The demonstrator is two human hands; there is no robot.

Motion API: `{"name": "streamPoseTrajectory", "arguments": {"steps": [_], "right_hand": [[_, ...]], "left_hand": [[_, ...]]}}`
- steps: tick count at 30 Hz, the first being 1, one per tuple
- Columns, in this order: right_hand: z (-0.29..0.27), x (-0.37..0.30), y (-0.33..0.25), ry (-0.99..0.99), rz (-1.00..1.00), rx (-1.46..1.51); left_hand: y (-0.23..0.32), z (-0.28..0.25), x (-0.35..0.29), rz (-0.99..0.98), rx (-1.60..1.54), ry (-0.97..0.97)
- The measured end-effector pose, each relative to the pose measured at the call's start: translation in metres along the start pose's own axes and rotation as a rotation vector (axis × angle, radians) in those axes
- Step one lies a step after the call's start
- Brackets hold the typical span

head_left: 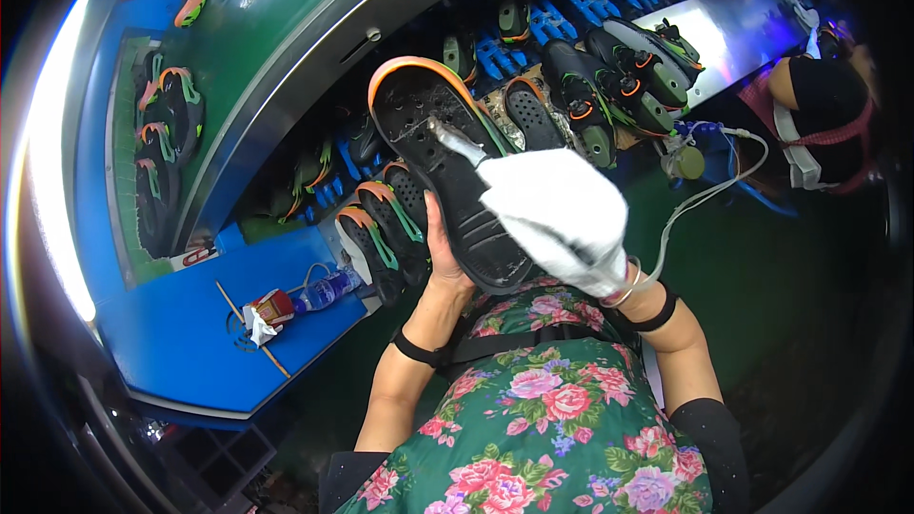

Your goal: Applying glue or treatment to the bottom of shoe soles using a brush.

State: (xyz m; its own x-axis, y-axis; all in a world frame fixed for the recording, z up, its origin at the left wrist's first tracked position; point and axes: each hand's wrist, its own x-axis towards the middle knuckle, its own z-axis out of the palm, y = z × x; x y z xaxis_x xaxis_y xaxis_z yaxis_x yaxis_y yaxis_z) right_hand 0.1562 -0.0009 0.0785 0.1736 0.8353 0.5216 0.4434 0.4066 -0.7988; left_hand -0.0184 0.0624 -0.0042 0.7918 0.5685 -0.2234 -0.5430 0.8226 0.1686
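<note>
My left hand [446, 255] grips the heel-side edge of a black clog [459, 198] with an orange-to-green rim. The clog is held up in front of me, its perforated, ridged inner face toward me. White cloth or a loose white glove covers my right hand [562, 219], hiding its fingers. From that hand a slim tool [457, 143] with a silvery end reaches over the clog. Its tip lies at or just above the footbed, where pale smears show; contact is hard to tell. A grey hose or cord [709, 188] runs to my right wrist.
More orange-and-green clogs [367, 228] stand left of the held one. Dark shoes [609, 86] and blue racks [552, 24] line the conveyor ahead. On the blue side table [171, 343] lie a bottle [326, 290], a red box [269, 308] and a stick. Another person [824, 95] is at the right.
</note>
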Motion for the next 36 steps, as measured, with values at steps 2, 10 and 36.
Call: {"name": "streamPoseTrajectory", "arguments": {"steps": [2,10,36], "right_hand": [[0.012,-0.013,0.0,-0.057,-0.053,-0.165],[0.009,-0.007,-0.001,0.066,-0.006,-0.02],[0.014,-0.034,0.005,-0.056,0.044,0.216]], "left_hand": [[0.003,0.015,0.01,0.004,0.292,0.027],[0.003,0.019,0.027,0.095,-0.028,-0.109],[0.032,0.008,0.031,0.021,-0.027,-0.2]]}}
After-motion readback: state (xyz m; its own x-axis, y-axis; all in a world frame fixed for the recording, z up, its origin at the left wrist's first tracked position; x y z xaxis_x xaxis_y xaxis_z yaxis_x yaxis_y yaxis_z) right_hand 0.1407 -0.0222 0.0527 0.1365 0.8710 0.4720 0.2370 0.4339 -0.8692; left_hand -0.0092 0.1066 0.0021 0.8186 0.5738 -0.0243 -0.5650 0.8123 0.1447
